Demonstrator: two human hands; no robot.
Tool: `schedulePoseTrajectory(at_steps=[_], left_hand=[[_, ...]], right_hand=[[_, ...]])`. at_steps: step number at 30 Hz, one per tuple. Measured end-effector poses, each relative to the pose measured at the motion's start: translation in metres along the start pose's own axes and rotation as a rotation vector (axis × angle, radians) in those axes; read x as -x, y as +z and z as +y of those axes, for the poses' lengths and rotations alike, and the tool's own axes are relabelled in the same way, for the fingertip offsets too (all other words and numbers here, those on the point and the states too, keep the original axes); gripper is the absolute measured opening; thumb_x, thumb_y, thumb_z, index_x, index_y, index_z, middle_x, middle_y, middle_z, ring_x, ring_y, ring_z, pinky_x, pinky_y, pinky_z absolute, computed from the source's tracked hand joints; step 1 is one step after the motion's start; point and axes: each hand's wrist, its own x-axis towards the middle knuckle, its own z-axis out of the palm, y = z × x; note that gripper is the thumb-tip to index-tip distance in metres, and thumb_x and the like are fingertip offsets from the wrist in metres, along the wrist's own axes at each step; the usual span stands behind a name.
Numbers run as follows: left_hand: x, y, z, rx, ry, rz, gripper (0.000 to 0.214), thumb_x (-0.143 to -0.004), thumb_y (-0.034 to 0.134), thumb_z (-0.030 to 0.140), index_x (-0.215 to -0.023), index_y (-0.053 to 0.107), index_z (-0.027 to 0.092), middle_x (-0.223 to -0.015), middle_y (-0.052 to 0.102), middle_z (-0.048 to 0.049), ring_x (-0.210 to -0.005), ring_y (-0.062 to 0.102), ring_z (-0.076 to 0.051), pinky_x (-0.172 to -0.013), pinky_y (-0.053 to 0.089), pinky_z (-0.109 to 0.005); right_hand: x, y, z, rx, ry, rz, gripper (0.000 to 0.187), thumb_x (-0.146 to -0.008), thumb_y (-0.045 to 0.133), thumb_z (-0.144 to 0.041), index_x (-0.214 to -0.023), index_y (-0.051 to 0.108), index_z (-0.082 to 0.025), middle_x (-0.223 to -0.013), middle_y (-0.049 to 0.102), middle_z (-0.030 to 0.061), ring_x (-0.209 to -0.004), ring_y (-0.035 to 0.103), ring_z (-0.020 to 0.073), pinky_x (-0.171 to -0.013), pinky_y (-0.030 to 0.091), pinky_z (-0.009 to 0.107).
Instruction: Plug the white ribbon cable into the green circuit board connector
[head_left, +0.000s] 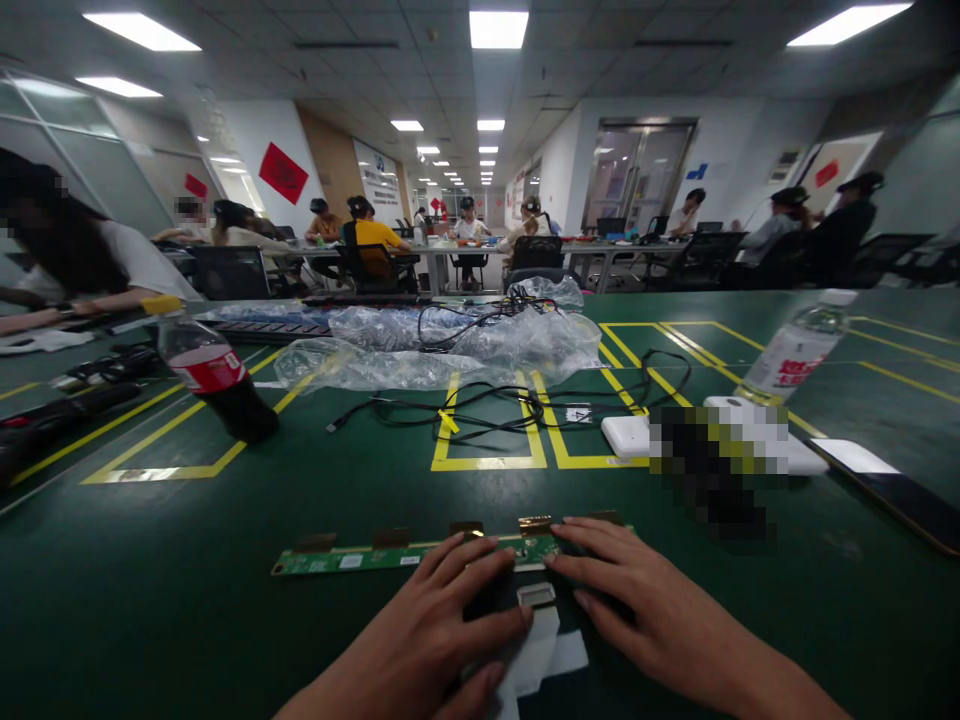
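A long, narrow green circuit board [352, 557] with gold tabs on its far edge lies on the dark green table [150, 600] close in front of me. My left hand [442, 625] lies over its right part, fingers stretched forward and thumb pressing a white flat ribbon cable [536, 650]. My right hand [637, 600] rests beside it, fingers spread flat over the board's right end and the small connector [537, 594] where the ribbon meets it. What lies under the palms is hidden.
A cola bottle [217, 385] leans at left. Crumpled clear plastic [450, 345] and black cables [517, 400] lie mid-table among yellow tape lines. White devices [626, 437], a water bottle [795, 350] and a phone [900, 495] sit at right. Other people sit at far tables.
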Motion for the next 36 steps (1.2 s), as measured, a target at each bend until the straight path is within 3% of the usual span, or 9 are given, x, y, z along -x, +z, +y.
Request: schedulePoseTrajectory(at_steps=[3,13,22,27,36], left_hand=[[0.0020,-0.0117,-0.0003,0.017,-0.074,-0.032,0.060,-0.090,0.059,0.020,-0.146,0.048,0.040,-0.157,0.043,-0.0084,-0.144,0.039,-0.036,-0.110,0.040,-0.065],[0.0021,-0.0119,-0.0015,0.051,-0.083,-0.063,0.064,-0.091,0.059,0.024,-0.150,0.041,0.042,-0.161,0.037,-0.0055,-0.147,0.035,-0.035,-0.111,0.038,-0.066],[0.0037,-0.0079,-0.0023,0.107,-0.120,-0.031,0.068,-0.091,0.058,0.025,-0.154,0.035,0.037,-0.162,0.036,-0.0003,-0.148,0.034,-0.030,-0.117,0.033,-0.062],[0.0028,-0.0082,-0.0021,0.123,-0.136,-0.034,0.066,-0.089,0.060,0.027,-0.152,0.040,0.038,-0.162,0.036,0.0003,-0.148,0.033,-0.032,-0.117,0.033,-0.063],[0.0033,-0.0057,-0.0018,0.120,-0.129,-0.007,0.066,-0.089,0.062,0.026,-0.151,0.043,0.036,-0.161,0.038,-0.0033,-0.146,0.036,-0.034,-0.117,0.030,-0.064]], right_hand=[[0.0003,-0.0014,-0.0011,0.018,-0.014,-0.013,0.043,-0.100,0.052,-0.026,-0.141,0.057,-0.038,-0.157,0.046,0.0015,-0.145,0.040,0.0277,-0.118,0.033,0.055],[0.0028,-0.0024,-0.0036,0.070,-0.023,-0.069,0.049,-0.099,0.053,-0.027,-0.145,0.051,-0.043,-0.162,0.036,-0.0001,-0.148,0.033,0.0289,-0.118,0.030,0.059],[0.0018,-0.0074,-0.0073,0.054,-0.025,-0.076,0.043,-0.099,0.053,-0.028,-0.138,0.058,-0.044,-0.160,0.041,-0.0003,-0.147,0.035,0.0294,-0.117,0.030,0.060],[0.0020,-0.0063,-0.0059,0.049,-0.023,-0.075,0.042,-0.098,0.053,-0.027,-0.137,0.059,-0.043,-0.159,0.042,0.0003,-0.146,0.036,0.0290,-0.118,0.029,0.059],[0.0013,-0.0087,-0.0050,0.010,-0.051,-0.061,0.043,-0.098,0.055,-0.026,-0.138,0.060,-0.040,-0.156,0.046,0.0023,-0.144,0.039,0.0292,-0.118,0.030,0.057]])
